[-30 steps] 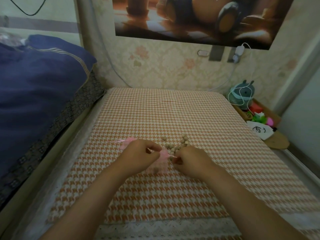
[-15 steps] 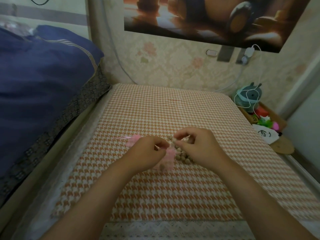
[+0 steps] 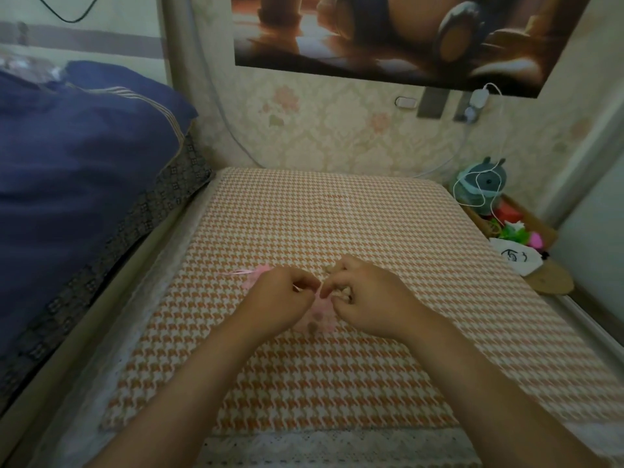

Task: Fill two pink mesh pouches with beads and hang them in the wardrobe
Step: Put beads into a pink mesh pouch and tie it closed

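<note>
**Filling first pouch: spill risk**

Left hand [image 3: 280, 295]: fingers pinch the mouth of the pink mesh pouch [image 3: 320, 314], which lies on the houndstooth table [image 3: 337, 224] between the hands. Right hand [image 3: 369, 295]: fingers curl on beads [image 3: 345, 293] at the opening. Second pouch [image 3: 257, 274] lies just beyond. Risk: the mouth sags and the beads roll away.

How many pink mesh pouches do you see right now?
2. One pouch between the left hand and right hand; the other pouch on the cloth beyond the left hand, partly hidden.
</note>
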Demonstrator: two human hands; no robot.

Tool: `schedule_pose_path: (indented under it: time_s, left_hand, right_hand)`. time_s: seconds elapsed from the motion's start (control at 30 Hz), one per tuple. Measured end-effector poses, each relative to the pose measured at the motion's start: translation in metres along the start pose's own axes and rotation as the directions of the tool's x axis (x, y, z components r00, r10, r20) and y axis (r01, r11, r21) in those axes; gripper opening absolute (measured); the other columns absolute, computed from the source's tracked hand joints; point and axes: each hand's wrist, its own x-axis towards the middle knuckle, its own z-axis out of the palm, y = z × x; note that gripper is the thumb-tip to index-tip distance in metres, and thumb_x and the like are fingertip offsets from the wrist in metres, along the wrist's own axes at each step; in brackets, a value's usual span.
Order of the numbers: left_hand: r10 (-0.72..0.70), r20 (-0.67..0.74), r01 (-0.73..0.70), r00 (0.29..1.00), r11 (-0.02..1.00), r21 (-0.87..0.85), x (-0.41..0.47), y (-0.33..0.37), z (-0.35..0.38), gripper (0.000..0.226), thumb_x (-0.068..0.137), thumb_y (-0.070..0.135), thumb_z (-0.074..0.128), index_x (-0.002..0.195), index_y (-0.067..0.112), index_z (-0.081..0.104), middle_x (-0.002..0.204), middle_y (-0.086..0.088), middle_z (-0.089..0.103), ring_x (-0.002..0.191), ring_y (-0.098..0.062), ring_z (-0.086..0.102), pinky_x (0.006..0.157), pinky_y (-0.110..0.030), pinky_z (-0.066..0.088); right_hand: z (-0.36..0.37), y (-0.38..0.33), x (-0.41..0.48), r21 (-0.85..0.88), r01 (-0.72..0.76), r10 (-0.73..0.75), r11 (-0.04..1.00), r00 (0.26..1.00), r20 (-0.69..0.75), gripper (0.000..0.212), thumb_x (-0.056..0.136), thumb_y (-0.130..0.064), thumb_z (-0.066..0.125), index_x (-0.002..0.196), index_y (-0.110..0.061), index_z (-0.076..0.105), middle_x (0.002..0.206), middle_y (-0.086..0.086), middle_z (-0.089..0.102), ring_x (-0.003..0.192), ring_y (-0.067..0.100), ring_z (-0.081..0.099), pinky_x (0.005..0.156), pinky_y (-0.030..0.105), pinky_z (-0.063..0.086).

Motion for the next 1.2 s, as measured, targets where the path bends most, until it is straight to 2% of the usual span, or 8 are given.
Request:
schedule_pose_path:
  time_s: [0.13, 0.3, 0.5, 0.63, 0.8, 0.97, 1.07, 1.2]
  left_hand:
    - [-0.005, -0.04, 0.006, 0.999, 1.0, 0.022, 0.0, 0.003, 0.001, 0.019, 0.087, 0.023, 0.064, 0.102, 0.024, 0.076, 0.095, 0.014, 0.072, 0.085, 0.004, 0.062, 0.072, -0.01, 0.045]
    - [-0.033, -0.032, 0.034, 0.999, 0.999, 0.031, -0.001, 0.002, -0.002, 0.015, 0.082, 0.03, 0.071, 0.097, 0.03, 0.075, 0.085, 0.021, 0.068, 0.076, 0.005, 0.063, 0.064, -0.012, 0.046]
    - [-0.016, -0.039, 0.018, 0.999, 0.998, 0.054, -0.004, 0.003, -0.001, 0.013, 0.084, 0.031, 0.069, 0.096, 0.031, 0.072, 0.083, 0.021, 0.067, 0.073, 0.006, 0.063, 0.058, -0.008, 0.044]
    - [-0.029, -0.015, 0.03, 0.999, 0.998, 0.047, -0.004, 0.003, 0.002, 0.019, 0.084, 0.032, 0.068, 0.103, 0.034, 0.07, 0.081, 0.017, 0.068, 0.063, 0.009, 0.061, 0.051, -0.004, 0.04]
    - [-0.02, 0.037, 0.019, 0.999, 1.0, 0.024, -0.003, 0.002, 0.001, 0.024, 0.085, 0.025, 0.065, 0.107, 0.034, 0.071, 0.086, 0.011, 0.072, 0.065, -0.001, 0.066, 0.055, -0.013, 0.051]
    - [0.014, 0.093, -0.013, 0.996, 1.0, -0.007, -0.002, 0.002, -0.003, 0.03, 0.084, 0.017, 0.061, 0.106, 0.034, 0.071, 0.089, 0.013, 0.071, 0.068, -0.002, 0.066, 0.055, -0.013, 0.051]
    - [0.022, 0.121, -0.02, 0.992, 1.0, -0.021, -0.001, 0.0, -0.003, 0.031, 0.085, 0.018, 0.06, 0.109, 0.035, 0.069, 0.097, 0.013, 0.071, 0.075, 0.0, 0.066, 0.06, -0.015, 0.054]
    - [0.05, 0.118, -0.046, 0.992, 0.998, -0.032, 0.001, 0.001, -0.003, 0.029, 0.085, 0.016, 0.059, 0.106, 0.033, 0.069, 0.088, 0.011, 0.069, 0.07, 0.0, 0.063, 0.058, -0.017, 0.051]
  right_hand:
    - [-0.003, 0.002, -0.001, -0.021, 0.012, -0.012, 1.0, 1.0, 0.024, 0.008, 0.09, -0.039, 0.062, 0.093, -0.041, 0.069, 0.106, -0.02, 0.053, 0.093, -0.001, 0.052, 0.079, 0.03, 0.046]
    - [-0.007, 0.018, 0.002, 0.293, -0.079, 0.096, 0.953, 0.994, -0.045, 0.013, 0.091, -0.026, 0.066, 0.097, -0.037, 0.069, 0.104, -0.02, 0.062, 0.075, -0.01, 0.054, 0.073, 0.022, 0.048]
    - [0.012, 0.039, 0.003, 0.028, -0.203, 0.202, 0.979, 0.979, 0.031, 0.021, 0.092, -0.026, 0.062, 0.108, -0.034, 0.073, 0.111, -0.012, 0.068, 0.098, 0.008, 0.062, 0.084, 0.031, 0.052]
    - [0.025, 0.036, 0.008, -0.133, -0.155, 0.165, 0.979, 0.984, 0.069, 0.017, 0.092, -0.038, 0.062, 0.101, -0.03, 0.075, 0.102, -0.006, 0.069, 0.092, 0.018, 0.066, 0.072, 0.031, 0.051]
    - [0.033, 0.034, 0.012, -0.197, -0.156, 0.172, 0.968, 0.983, 0.067, 0.018, 0.093, -0.035, 0.06, 0.092, -0.026, 0.075, 0.099, -0.003, 0.068, 0.088, 0.023, 0.067, 0.069, 0.032, 0.051]
    - [0.008, 0.031, 0.009, 0.146, -0.246, 0.257, 0.958, 0.964, -0.067, 0.011, 0.091, -0.035, 0.065, 0.099, -0.035, 0.072, 0.093, -0.02, 0.07, 0.086, 0.002, 0.065, 0.076, 0.028, 0.053]
    - [-0.01, 0.019, 0.009, 0.328, -0.146, 0.229, 0.933, 0.945, -0.231, 0.01, 0.087, -0.035, 0.072, 0.096, -0.033, 0.074, 0.088, -0.021, 0.07, 0.072, -0.008, 0.061, 0.072, 0.018, 0.049]
    - [-0.014, -0.003, 0.003, 0.362, -0.042, 0.117, 0.931, 0.975, -0.188, 0.008, 0.084, -0.031, 0.077, 0.092, -0.032, 0.075, 0.088, -0.021, 0.072, 0.058, -0.004, 0.058, 0.059, 0.016, 0.047]
